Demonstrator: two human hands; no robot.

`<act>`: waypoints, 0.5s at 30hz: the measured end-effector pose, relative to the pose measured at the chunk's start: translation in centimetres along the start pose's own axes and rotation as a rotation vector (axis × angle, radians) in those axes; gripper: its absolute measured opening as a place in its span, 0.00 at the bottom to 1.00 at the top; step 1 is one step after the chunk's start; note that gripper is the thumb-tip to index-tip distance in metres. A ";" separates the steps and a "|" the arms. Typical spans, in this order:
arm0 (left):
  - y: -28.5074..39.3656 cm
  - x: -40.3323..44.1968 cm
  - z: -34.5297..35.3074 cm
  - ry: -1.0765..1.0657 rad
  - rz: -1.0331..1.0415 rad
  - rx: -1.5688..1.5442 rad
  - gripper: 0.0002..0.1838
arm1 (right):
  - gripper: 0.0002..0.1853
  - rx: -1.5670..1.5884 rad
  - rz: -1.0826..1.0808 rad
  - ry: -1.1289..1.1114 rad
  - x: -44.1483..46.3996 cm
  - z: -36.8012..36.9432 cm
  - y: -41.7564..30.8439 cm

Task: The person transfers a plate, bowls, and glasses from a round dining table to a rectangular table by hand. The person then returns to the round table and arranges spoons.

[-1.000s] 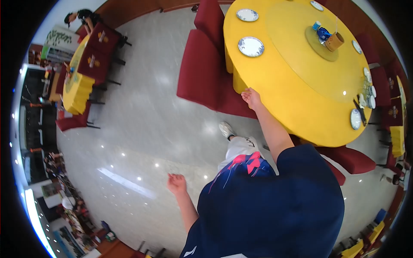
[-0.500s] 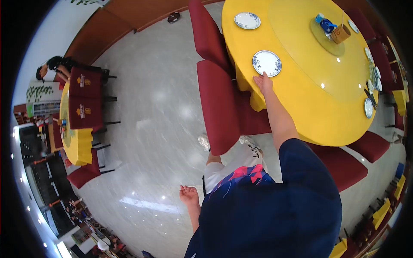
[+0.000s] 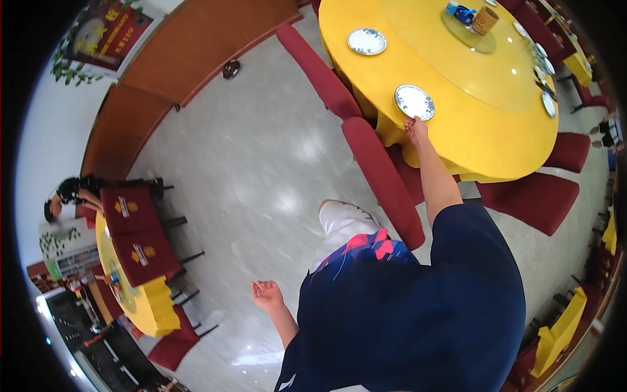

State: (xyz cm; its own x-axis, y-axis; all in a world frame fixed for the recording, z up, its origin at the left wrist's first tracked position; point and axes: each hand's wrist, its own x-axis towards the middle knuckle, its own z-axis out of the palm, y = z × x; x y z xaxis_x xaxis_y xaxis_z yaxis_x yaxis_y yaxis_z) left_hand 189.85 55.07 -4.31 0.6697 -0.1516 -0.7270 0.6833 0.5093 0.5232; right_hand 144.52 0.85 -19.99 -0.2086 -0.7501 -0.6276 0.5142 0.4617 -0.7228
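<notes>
My right hand [image 3: 416, 130] reaches over the edge of the round table with the yellow cloth [image 3: 480, 147]. Its fingers are closed at the near rim of a white plate [image 3: 415, 102] with a blue floral border, which lies flat on the cloth. A second patterned plate [image 3: 367, 42] lies farther along the same edge. Away from the table, over the floor, my left hand [image 3: 268, 295] is held low with its fingers loosely curled and apart, with nothing in it.
Dark red chairs [image 3: 384, 186] stand along the table's edge. On the glass turntable are a brown container [image 3: 484, 21] and a blue item [image 3: 464, 14]. A person [image 3: 72, 193] bends over another yellow-clothed table [image 3: 157, 306] at the left. Grey floor [image 3: 261, 144] lies between.
The view has shifted along the table. My right hand has moved from the cloth's edge to the plate's rim, and its fingers have closed there. My left hand stays low and empty.
</notes>
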 end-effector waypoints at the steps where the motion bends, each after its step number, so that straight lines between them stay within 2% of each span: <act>1: 0.1 1.2 2.8 -0.025 -0.007 -0.009 0.06 | 0.15 0.039 0.004 -0.023 0.3 0.2 0.3; 5: 0.3 6.6 12.1 -0.221 -0.077 0.009 0.06 | 0.16 0.142 -0.028 -0.064 0.9 4.6 1.0; 11: -2.7 14.0 26.1 -0.295 -0.204 0.130 0.06 | 0.17 0.071 -0.011 -0.091 4.3 14.8 0.2; 14: -5.3 15.1 33.4 -0.257 -0.241 0.255 0.07 | 0.17 0.053 -0.047 -0.096 6.4 18.7 -1.1; 15: -5.8 15.8 35.5 -0.328 -0.260 0.294 0.09 | 0.17 0.086 -0.031 -0.087 7.4 19.8 -1.4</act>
State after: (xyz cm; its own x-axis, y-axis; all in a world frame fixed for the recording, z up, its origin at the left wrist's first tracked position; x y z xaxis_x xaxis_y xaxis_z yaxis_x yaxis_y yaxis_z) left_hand 206.79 19.68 -3.07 0.4908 -0.5232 -0.6967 0.8606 0.1665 0.4813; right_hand 158.76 -14.75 -17.94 -0.1547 -0.8035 -0.5748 0.5787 0.3978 -0.7119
